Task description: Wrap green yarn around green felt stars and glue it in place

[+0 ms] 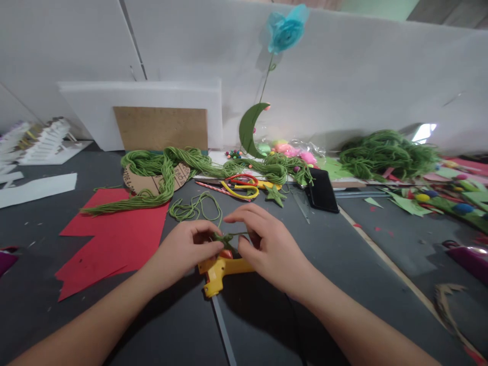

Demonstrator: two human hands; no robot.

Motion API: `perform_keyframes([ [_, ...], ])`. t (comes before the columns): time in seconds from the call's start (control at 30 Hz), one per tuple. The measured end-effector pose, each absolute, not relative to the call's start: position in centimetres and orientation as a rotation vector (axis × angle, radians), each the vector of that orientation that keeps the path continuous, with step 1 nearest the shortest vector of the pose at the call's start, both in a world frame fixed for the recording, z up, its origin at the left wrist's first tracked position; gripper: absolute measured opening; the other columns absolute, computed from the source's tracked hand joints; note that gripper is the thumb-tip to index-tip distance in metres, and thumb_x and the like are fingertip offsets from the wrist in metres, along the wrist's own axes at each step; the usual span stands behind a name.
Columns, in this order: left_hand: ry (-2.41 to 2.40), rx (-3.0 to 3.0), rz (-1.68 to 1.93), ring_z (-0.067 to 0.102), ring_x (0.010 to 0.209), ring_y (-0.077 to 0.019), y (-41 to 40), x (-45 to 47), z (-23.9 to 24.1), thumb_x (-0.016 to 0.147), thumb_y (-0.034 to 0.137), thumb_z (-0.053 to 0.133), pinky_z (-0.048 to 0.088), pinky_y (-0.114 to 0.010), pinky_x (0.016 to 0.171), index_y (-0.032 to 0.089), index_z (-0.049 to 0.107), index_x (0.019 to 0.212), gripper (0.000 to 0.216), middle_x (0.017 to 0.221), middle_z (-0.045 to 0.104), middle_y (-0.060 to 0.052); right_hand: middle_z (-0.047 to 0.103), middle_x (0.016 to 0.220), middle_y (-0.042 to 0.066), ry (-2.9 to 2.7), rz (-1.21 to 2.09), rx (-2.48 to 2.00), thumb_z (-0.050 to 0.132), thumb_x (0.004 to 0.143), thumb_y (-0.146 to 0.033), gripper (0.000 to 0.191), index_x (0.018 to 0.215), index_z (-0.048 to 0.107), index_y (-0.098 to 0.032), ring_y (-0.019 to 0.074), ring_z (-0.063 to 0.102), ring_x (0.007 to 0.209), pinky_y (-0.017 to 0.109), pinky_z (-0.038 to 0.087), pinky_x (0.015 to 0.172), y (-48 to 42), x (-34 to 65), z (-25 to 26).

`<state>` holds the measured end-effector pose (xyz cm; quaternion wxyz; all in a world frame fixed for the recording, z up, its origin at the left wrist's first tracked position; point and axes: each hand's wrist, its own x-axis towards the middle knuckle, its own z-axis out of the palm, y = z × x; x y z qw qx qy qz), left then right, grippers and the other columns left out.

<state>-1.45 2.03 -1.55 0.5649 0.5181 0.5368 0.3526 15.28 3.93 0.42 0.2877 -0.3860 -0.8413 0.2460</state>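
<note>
A small green yarn-wrapped star (224,239) is pinched between the thumb and fingers of my left hand (194,246). From the star a short length of green yarn (240,233) runs across to my right hand (267,244), whose curled fingers hold it. A loose loop of the same yarn lies behind my left hand. Directly below both hands rests a yellow glue gun (215,274), with a long grey glue stick (223,325) pointing toward me. My right hand partly hides the gun. Another green star (274,195) lies beyond my right hand.
Red paper (110,239) lies at left beneath a green yarn skein (148,198). Scissors (244,188) and a black phone (322,190) lie behind my hands. A green crescent (247,129) with a blue flower (287,31) leans on the wall. A yarn heap (387,155) sits right.
</note>
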Motion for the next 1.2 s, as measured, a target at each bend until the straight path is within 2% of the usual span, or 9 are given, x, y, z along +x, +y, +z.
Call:
perform_keyframes([
  [0.17, 1.293, 1.318, 0.78, 0.054, 0.048, -0.012, 2.2, -1.7, -2.2, 0.068, 0.024, 0.06, 0.042, -0.022, 0.048, 0.017, 0.059, 0.075, 0.01, 0.051, 0.056, 0.004, 0.051, 0.073, 0.002, -2.354, 0.559, -1.067, 0.048, 0.076, -0.008, 0.015, 0.076, 0.062, -0.015, 0.0123, 0.049, 0.068, 0.024, 0.037, 0.061, 4.3, 15.6, 0.6],
  [0.33, 1.209, 1.068, 0.898, 0.062, 0.059, -0.0133, 2.4, -1.8, -2.2, 0.068, 0.023, 0.062, 0.048, -0.026, 0.061, 0.018, 0.05, 0.079, 0.018, 0.061, 0.062, 0.002, 0.054, 0.077, 0.002, -2.347, 0.62, -1.069, 0.047, 0.077, -0.009, 0.015, 0.08, 0.059, -0.016, 0.0116, 0.049, 0.069, 0.022, 0.036, 0.06, 3.6, 15.2, 0.4],
  [0.47, 1.107, 0.973, 0.955, 0.062, 0.064, -0.0122, 2.3, -1.9, -1.9, 0.07, 0.022, 0.062, 0.048, -0.026, 0.067, 0.017, 0.05, 0.08, 0.016, 0.068, 0.063, 0.001, 0.058, 0.087, 0.002, -2.28, 0.68, -1.164, 0.05, 0.073, -0.009, 0.025, 0.096, 0.055, -0.018, 0.0113, 0.051, 0.07, 0.022, 0.036, 0.059, 3.3, 14.7, -0.1],
  [0.53, 1.049, 0.935, 0.963, 0.061, 0.063, -0.0104, 2.1, -1.9, -1.7, 0.07, 0.019, 0.062, 0.048, -0.024, 0.066, 0.017, 0.051, 0.079, 0.014, 0.072, 0.063, 0.001, 0.058, 0.088, 0.002, -2.269, 0.646, -1.17, 0.052, 0.076, -0.017, 0.021, 0.097, 0.055, -0.019, 0.0116, 0.052, 0.07, 0.022, 0.036, 0.059, 3.3, 14.7, -0.3],
  [0.63, 0.998, 0.871, 0.941, 0.061, 0.063, -0.0101, 1.9, -1.7, -1.4, 0.071, 0.017, 0.062, 0.047, -0.023, 0.065, 0.017, 0.05, 0.078, 0.014, 0.071, 0.062, 0.001, 0.059, 0.081, 0.002, -2.266, 0.555, -1.135, 0.048, 0.083, -0.023, 0.012, 0.089, 0.057, -0.019, 0.0115, 0.052, 0.067, 0.023, 0.036, 0.059, 3.3, 14.7, -0.4],
  [0.93, 0.998, 0.947, 0.936, 0.052, 0.064, -0.0088, 1.7, -1.8, -1.6, 0.066, 0.018, 0.066, 0.039, -0.02, 0.062, 0.017, 0.054, 0.077, 0.016, 0.07, 0.053, 0.004, 0.059, 0.076, 0.001, -2.223, 0.512, -1.084, 0.05, 0.082, -0.018, 0.007, 0.079, 0.056, -0.019, 0.0113, 0.052, 0.066, 0.022, 0.037, 0.06, 3.2, 14.8, -0.5],
  [1.07, 0.98, 0.947, 0.933, 0.049, 0.062, -0.0088, 1.6, -1.7, -1.6, 0.07, 0.023, 0.063, 0.037, -0.02, 0.06, 0.017, 0.056, 0.076, 0.011, 0.069, 0.052, 0.003, 0.058, 0.075, 0.001, -2.248, 0.491, -1.054, 0.048, 0.082, -0.018, 0.008, 0.079, 0.056, -0.018, 0.0106, 0.051, 0.064, 0.022, 0.036, 0.058, 3.1, 14.7, -0.5],
  [1.2, 1.019, 0.985, 0.942, 0.047, 0.057, -0.0076, 1.8, -1.8, -1.5, 0.071, 0.021, 0.062, 0.035, -0.019, 0.055, 0.016, 0.057, 0.072, 0.007, 0.063, 0.052, 0.004, 0.058, 0.074, 0.001, -2.228, 0.536, -1.038, 0.049, 0.082, -0.018, 0.008, 0.079, 0.057, -0.018, 0.0107, 0.051, 0.065, 0.021, 0.037, 0.059, 3.1, 14.6, -0.4],
])
